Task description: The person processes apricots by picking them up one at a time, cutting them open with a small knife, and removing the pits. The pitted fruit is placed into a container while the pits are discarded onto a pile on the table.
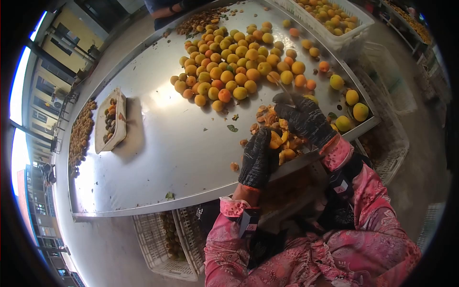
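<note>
Both hands wear dark gloves at the near right edge of the metal table (pixel 158 167). My left hand (pixel 257 158) is closed around a cut orange-yellow fruit (pixel 276 139), beside a heap of opened fruit pieces (pixel 289 154). To its right, my right hand (pixel 306 117) has its fingers wrapped round a small knife (pixel 283 88), whose blade points up and away toward the whole fruit. A large pile of whole yellow and orange apricots (pixel 227 67) lies beyond my hands. Several more fruits (pixel 352 97) rest near the right corner.
A white crate (pixel 366 26) of fruit stands at the back right. On the left are a shallow tray (pixel 122 122) and brown pits (pixel 82 134). Crates (pixel 189 270) sit below the table. Another person's arm (pixel 165 12) shows at the far edge.
</note>
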### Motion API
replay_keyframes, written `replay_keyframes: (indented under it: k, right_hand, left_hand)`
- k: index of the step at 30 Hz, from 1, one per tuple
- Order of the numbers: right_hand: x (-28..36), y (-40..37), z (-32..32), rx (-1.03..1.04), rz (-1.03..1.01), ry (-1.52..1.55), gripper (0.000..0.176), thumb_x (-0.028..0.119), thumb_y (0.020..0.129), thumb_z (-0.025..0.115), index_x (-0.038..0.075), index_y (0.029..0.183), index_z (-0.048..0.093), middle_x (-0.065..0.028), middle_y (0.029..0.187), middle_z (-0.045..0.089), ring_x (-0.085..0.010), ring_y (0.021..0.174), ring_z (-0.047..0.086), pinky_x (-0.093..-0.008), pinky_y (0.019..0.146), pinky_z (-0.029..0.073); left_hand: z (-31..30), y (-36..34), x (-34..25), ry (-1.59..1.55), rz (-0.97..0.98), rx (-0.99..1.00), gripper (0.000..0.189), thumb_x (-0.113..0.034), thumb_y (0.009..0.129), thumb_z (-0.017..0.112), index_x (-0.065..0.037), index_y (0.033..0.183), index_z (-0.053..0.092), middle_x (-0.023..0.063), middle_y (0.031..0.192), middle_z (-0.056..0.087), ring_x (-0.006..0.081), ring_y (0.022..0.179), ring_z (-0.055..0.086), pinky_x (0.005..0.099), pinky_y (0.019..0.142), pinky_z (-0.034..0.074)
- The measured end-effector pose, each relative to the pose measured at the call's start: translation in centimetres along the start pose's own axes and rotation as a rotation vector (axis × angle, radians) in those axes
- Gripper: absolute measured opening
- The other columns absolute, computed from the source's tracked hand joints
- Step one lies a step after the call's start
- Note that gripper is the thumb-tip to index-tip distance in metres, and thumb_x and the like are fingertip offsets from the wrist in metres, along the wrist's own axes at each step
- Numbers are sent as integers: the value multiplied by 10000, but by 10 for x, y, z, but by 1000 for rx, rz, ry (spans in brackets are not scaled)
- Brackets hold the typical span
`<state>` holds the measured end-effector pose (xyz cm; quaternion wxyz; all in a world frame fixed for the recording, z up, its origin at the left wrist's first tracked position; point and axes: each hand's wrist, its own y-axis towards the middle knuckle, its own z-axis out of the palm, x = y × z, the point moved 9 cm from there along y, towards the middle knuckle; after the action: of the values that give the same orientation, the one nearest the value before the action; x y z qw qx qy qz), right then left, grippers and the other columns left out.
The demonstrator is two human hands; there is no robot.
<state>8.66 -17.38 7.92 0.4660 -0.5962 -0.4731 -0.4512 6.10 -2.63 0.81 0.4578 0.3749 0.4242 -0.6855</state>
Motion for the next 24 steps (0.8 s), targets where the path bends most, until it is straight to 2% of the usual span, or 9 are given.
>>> replay_keyframes:
  k: [3, 11, 14, 16, 18, 21, 22, 23, 24]
  right_hand:
    - [-6, 1, 5, 2, -235, -333, 325, 214, 793, 647, 57, 1060, 548, -101, 930, 604, -167, 842, 577, -290, 741, 457]
    - [-26, -6, 20, 215, -212, -626, 435, 208, 806, 627, -20, 1151, 493, -196, 1085, 555, -295, 975, 558, -351, 840, 443]
    - [-16, -13, 31, 248, -227, -795, 399, 206, 820, 607, 1, 1149, 509, -205, 1112, 541, -327, 1008, 540, -371, 860, 437]
    - [-22, -15, 26, 234, -220, -941, 379, 204, 826, 597, 25, 1152, 520, -200, 1127, 534, -338, 1014, 534, -380, 866, 433]
    - [-14, -35, 44, 321, -896, -1225, 346, 220, 839, 581, 89, 1157, 537, -180, 1121, 541, -345, 1020, 527, -394, 862, 430]
    - [9, -26, 24, 192, -439, -630, 347, 262, 862, 556, 140, 1186, 523, -162, 985, 606, -305, 938, 574, -365, 799, 448]
    - [11, -22, 15, 125, -421, -587, 368, 268, 862, 564, 149, 1205, 507, -158, 973, 614, -289, 910, 592, -343, 775, 455]
    - [20, -25, 5, 73, -525, -449, 391, 272, 860, 570, 135, 1217, 493, -150, 1004, 613, -267, 912, 599, -332, 763, 461]
    - [37, -39, -7, -38, -825, -213, 388, 168, 863, 583, 95, 1232, 488, -58, 1058, 604, -96, 876, 560, -245, 722, 461]
  left_hand:
    - [-18, -13, -8, -102, -16, -27, 425, -453, 878, 484, -48, 968, 575, 12, 667, 512, 87, 457, 426, 196, 396, 323]
    - [-113, -120, -68, -397, 72, -315, 413, -421, 893, 478, -37, 998, 588, 11, 708, 552, 80, 526, 460, 205, 467, 374]
    - [-157, -163, -81, -418, 247, -684, 464, -433, 882, 494, 12, 991, 572, 36, 725, 563, 107, 605, 518, 210, 518, 435]
    - [-172, -176, -77, -409, 255, -593, 453, -426, 879, 502, 9, 986, 572, 57, 783, 588, 122, 639, 546, 212, 541, 459]
    - [-175, -174, -62, -473, 217, -480, 449, -428, 876, 507, 2, 986, 573, 58, 806, 592, 127, 645, 552, 214, 542, 461]
    - [-148, -173, -45, -546, 182, -385, 441, -431, 870, 516, -8, 979, 578, 56, 840, 598, 133, 654, 558, 218, 544, 465]
    - [-142, -175, -44, -560, 191, -412, 438, -432, 867, 519, -11, 973, 582, 53, 851, 600, 134, 656, 558, 219, 547, 466]
    - [-128, -174, -41, -559, 169, -378, 438, -432, 867, 519, -11, 973, 582, 53, 851, 600, 134, 656, 558, 219, 547, 466]
    - [-117, -178, -32, -504, 130, -418, 427, -423, 873, 515, -15, 977, 586, 50, 849, 599, 125, 669, 553, 211, 553, 458]
